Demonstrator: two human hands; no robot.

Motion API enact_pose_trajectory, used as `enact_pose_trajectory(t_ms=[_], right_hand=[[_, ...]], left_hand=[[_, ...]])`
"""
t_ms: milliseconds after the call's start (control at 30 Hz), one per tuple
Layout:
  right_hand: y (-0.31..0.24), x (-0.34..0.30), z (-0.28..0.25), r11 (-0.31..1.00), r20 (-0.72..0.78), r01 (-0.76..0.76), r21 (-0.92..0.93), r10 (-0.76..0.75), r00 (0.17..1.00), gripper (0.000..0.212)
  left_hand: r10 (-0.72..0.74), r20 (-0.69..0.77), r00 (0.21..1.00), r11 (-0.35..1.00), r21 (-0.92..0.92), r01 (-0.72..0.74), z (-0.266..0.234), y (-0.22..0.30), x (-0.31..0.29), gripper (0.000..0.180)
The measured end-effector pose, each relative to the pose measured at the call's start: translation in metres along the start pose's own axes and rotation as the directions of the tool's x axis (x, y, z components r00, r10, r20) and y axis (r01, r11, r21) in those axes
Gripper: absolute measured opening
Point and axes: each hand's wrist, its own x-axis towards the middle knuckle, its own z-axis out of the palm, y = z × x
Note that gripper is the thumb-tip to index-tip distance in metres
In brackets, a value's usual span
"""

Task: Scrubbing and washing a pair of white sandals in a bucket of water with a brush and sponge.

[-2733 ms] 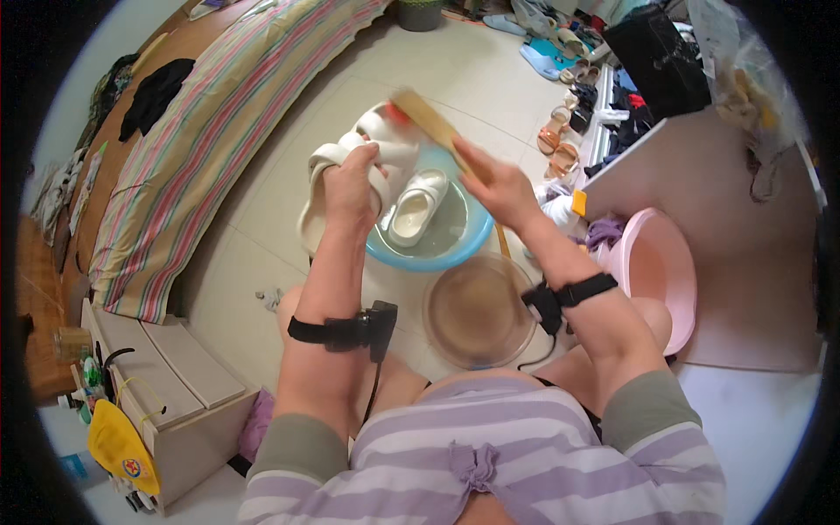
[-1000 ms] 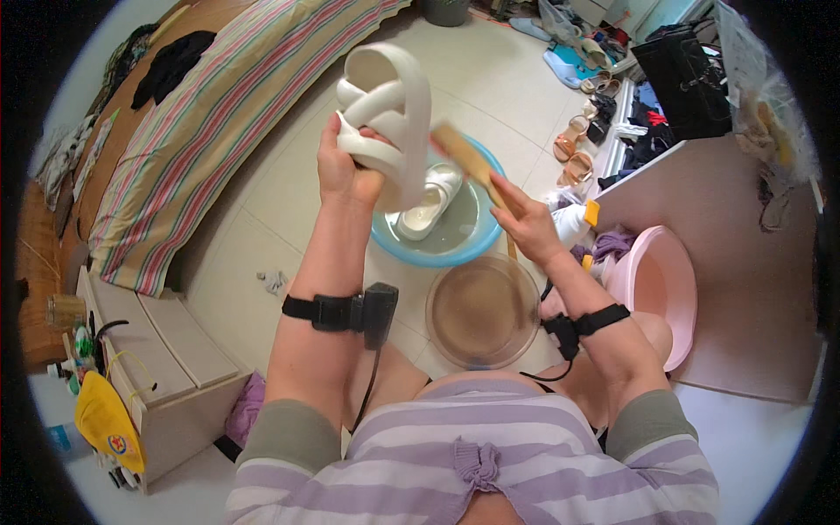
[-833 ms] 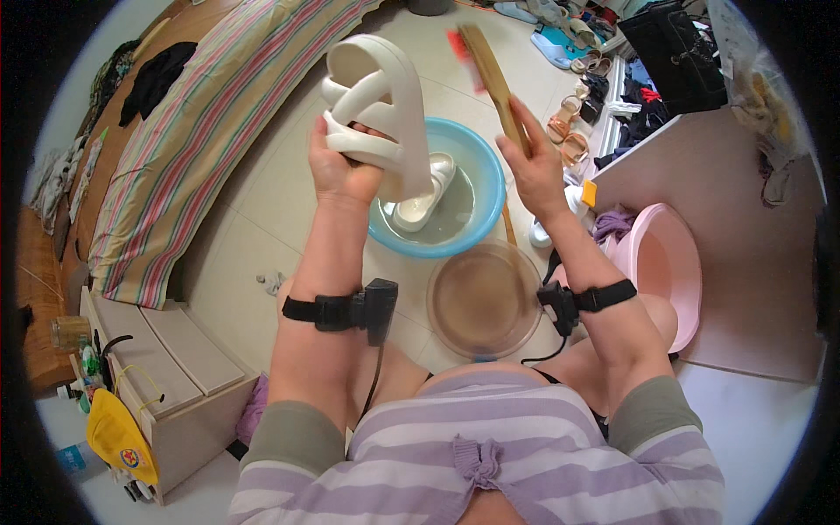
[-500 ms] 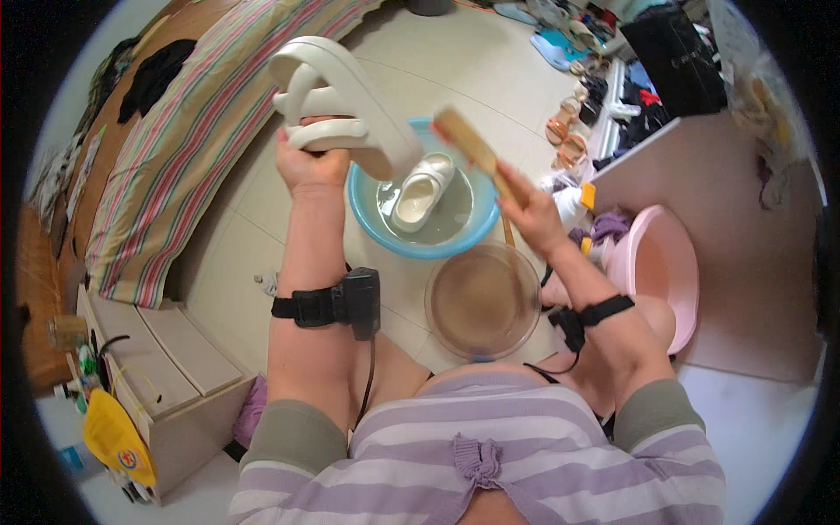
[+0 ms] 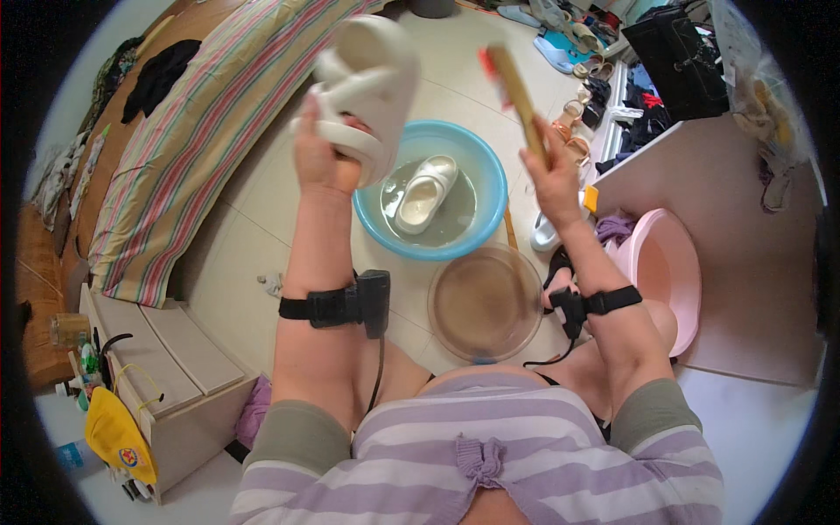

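Your left hand [image 5: 328, 164] grips a chunky white sandal [image 5: 389, 96] with thick crossed straps, blurred, its long axis running away from you, near the round light-blue plastic basin [image 5: 429, 253], while your right hand [image 5: 556, 179] clasps a wooden brush [image 5: 521, 99] angled forward-left, red bristles facing left.

In the grip of the left hand [image 5: 325, 164] there is a white sandal [image 5: 376, 98], held up and a little blurred. The right hand [image 5: 556, 180] holds a wooden brush [image 5: 522, 103], well apart from the sandal. On the tiled floor [image 5: 446, 63] stands a blue basin [image 5: 495, 171], where a second white sandal [image 5: 426, 198] lies in water [image 5: 457, 214]. Just beside it is a round brownish basin [image 5: 486, 302].
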Motion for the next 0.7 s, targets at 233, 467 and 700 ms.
enact_pose_trajectory(t_ms=[233,467,700], right_hand=[[0.007,-0.013,0.009,1.000,0.163,-0.005,-0.022,0.009,0.987,0.056],[-0.061,0.016,0.025,0.976,0.114,0.083,0.204,-0.107,0.988,0.057],[0.008,0.005,-0.037,0.986,0.187,0.008,-0.168,0.024,0.982,0.051]], left_hand=[[-0.022,0.377,0.926,0.281,0.891,-0.356,0.006,-0.019,-0.024,0.033],[-0.017,0.496,0.868,0.051,0.868,-0.495,-0.010,-0.027,-0.030,0.027],[0.107,0.762,0.638,-0.385,0.624,-0.680,0.000,-0.016,-0.030,0.024]])
